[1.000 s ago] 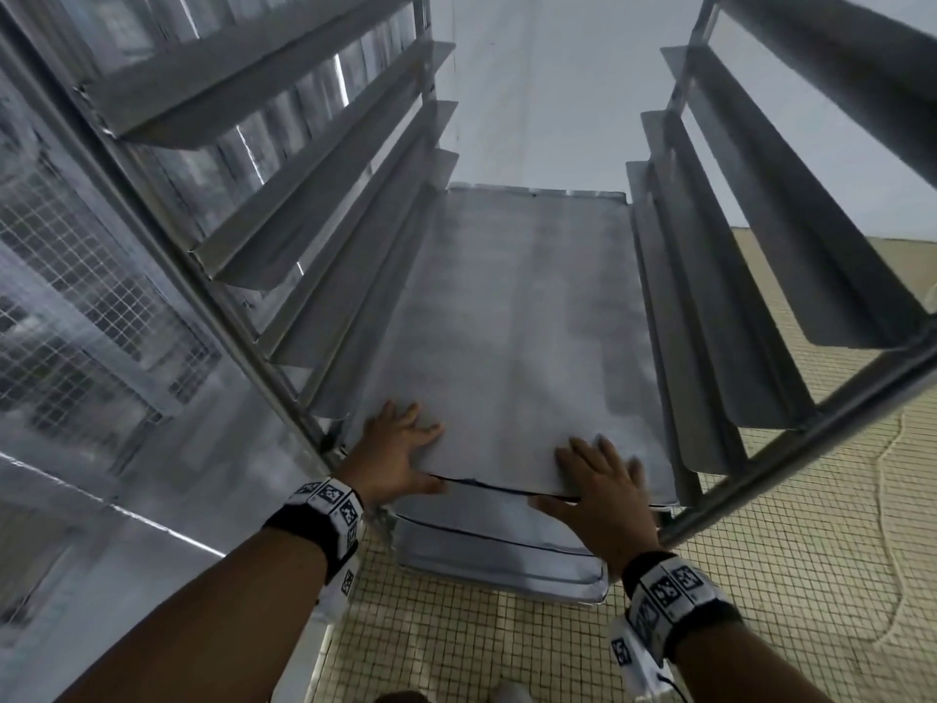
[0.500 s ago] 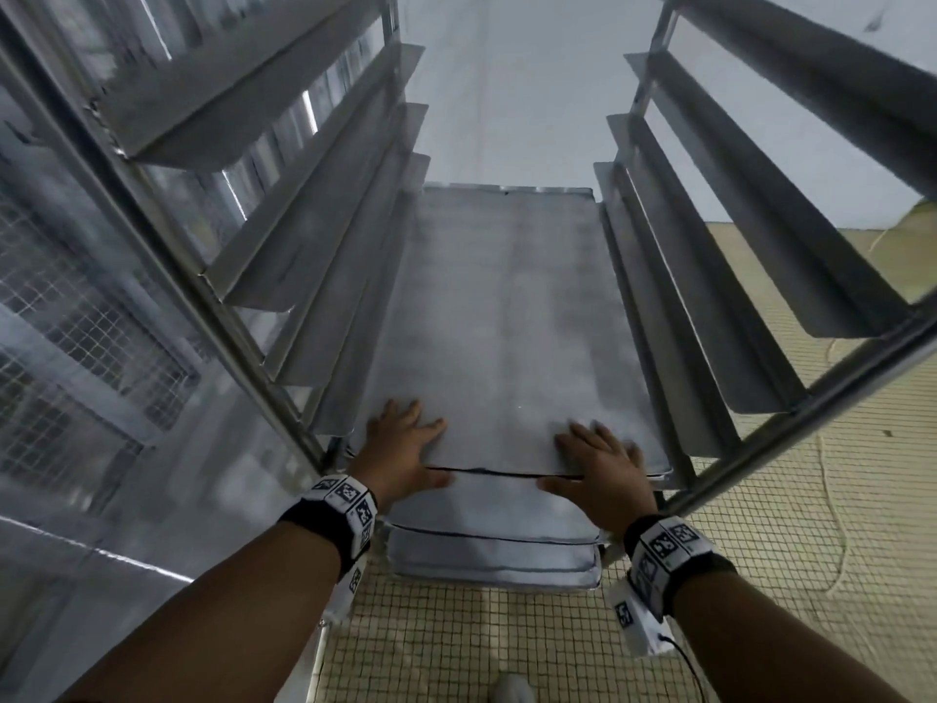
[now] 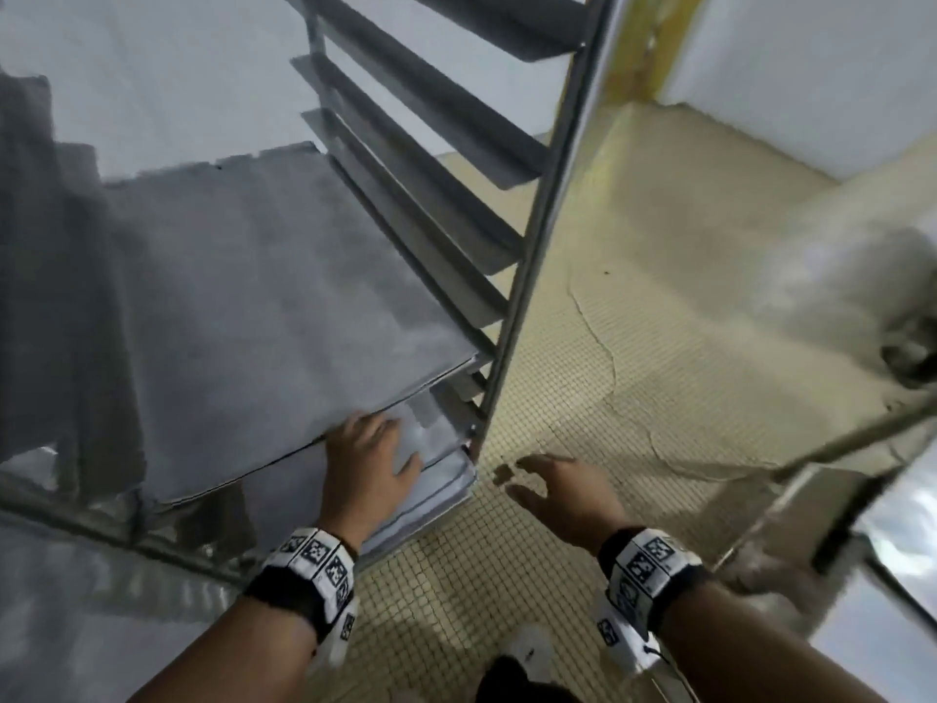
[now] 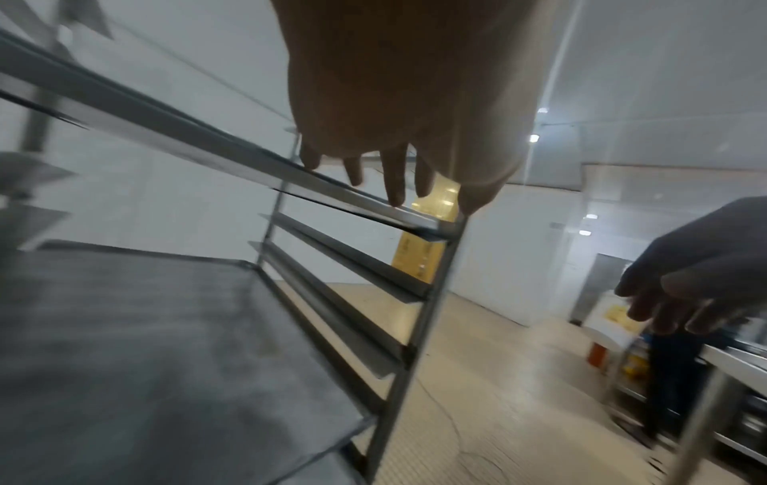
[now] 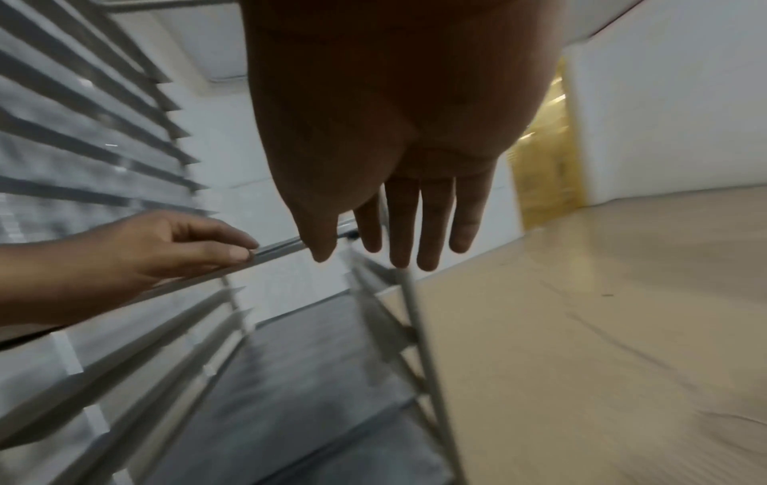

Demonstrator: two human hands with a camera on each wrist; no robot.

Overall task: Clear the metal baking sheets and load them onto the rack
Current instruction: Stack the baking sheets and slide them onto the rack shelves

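Observation:
A grey metal baking sheet point(image 3: 263, 296) lies in the steel rack point(image 3: 537, 235) on a pair of side rails, and the left wrist view shows its surface point(image 4: 145, 344). More sheets point(image 3: 436, 479) sit on lower rails beneath it, their front edges sticking out. My left hand point(image 3: 370, 459) is at the top sheet's front edge with relaxed fingers, holding nothing; the right wrist view shows this left hand point(image 5: 166, 249) touching a metal edge. My right hand point(image 3: 552, 484) hovers off the rack above the floor, fingers spread and empty.
Empty angled rails point(image 3: 431, 159) run up the rack's right side. A steel table point(image 3: 836, 296) stands to the right across cracked, tiled floor point(image 3: 634, 307). A yellow doorway point(image 3: 639, 43) is at the back. The left wrist view shows a person in dark clothes point(image 4: 668, 377) by a counter.
My view has swung right. My right hand has lifted off the sheet and moved right, clear of the rack. My left hand stays at the sheet's front edge.

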